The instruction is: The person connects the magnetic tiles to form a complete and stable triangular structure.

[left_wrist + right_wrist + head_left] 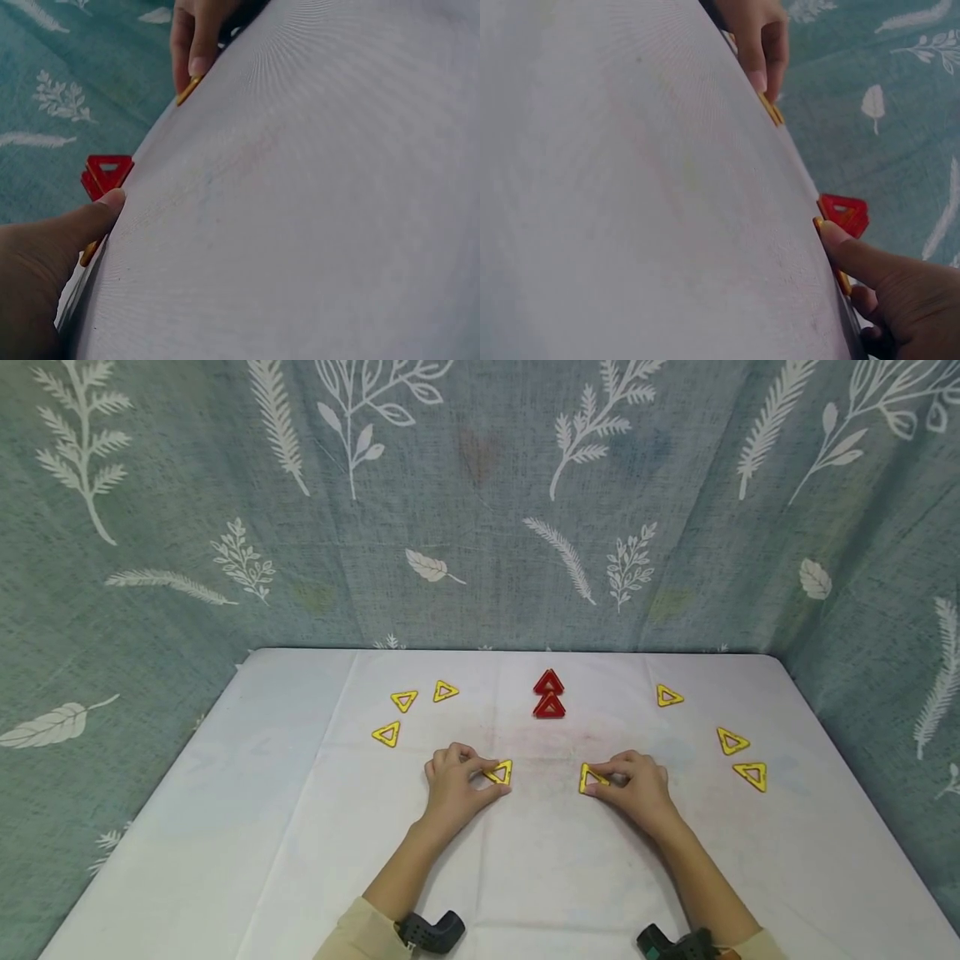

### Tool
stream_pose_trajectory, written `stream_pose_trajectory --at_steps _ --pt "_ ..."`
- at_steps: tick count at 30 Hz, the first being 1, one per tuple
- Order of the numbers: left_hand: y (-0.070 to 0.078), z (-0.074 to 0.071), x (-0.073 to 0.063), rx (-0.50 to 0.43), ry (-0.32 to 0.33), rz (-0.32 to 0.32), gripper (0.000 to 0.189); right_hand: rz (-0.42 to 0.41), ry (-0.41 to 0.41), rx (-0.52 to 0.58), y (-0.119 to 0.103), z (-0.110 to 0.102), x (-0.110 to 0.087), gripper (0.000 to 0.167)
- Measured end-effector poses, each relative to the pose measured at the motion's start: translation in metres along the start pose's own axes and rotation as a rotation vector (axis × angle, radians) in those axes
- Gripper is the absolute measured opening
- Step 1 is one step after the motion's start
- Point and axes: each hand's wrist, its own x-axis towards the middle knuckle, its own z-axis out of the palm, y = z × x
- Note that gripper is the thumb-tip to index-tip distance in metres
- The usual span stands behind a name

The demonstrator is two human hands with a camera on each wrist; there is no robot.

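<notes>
Thumb and fingers of my left hand [456, 783] pinch a yellow triangular tile [506, 772] with an open centre, low over the white table. Opposite it, my right hand [637, 789] pinches a matching yellow triangular tile [584, 779]. A gap of bare cloth separates the two tiles. Beyond them, at the middle of the far side, red triangles [549, 706] stand upright one behind the other; the left wrist view shows the red triangle [109, 172] with a hollow middle. In the right wrist view the thumb lies along the edge of the yellow tile [842, 281].
To the left lie three yellow triangles, among them one yellow triangle [386, 734] closest to the left hand. Three more lie on the right, including a yellow triangle [752, 775] farthest right. A white cloth covers the table [225, 827]; a leaf-patterned curtain [480, 510] rises behind it.
</notes>
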Motion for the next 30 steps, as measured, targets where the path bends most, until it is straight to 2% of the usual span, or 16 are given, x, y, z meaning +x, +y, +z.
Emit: stream_pose_trajectory --at_steps 4,9,20,30 --pt "0.002 0.002 -0.001 0.009 0.012 0.0 0.04 -0.01 -0.004 0.003 -0.002 0.004 0.0 0.036" --pt "0.007 0.007 -0.001 0.013 -0.011 0.002 0.04 -0.006 -0.027 0.003 -0.006 0.009 0.001 0.037" --pt "0.03 0.023 -0.003 0.026 -0.047 0.035 0.04 -0.022 -0.044 -0.016 -0.018 0.017 -0.001 0.037" --pt "0.037 0.033 -0.003 0.025 -0.027 0.085 0.041 -0.036 -0.056 -0.029 -0.022 0.022 -0.002 0.035"
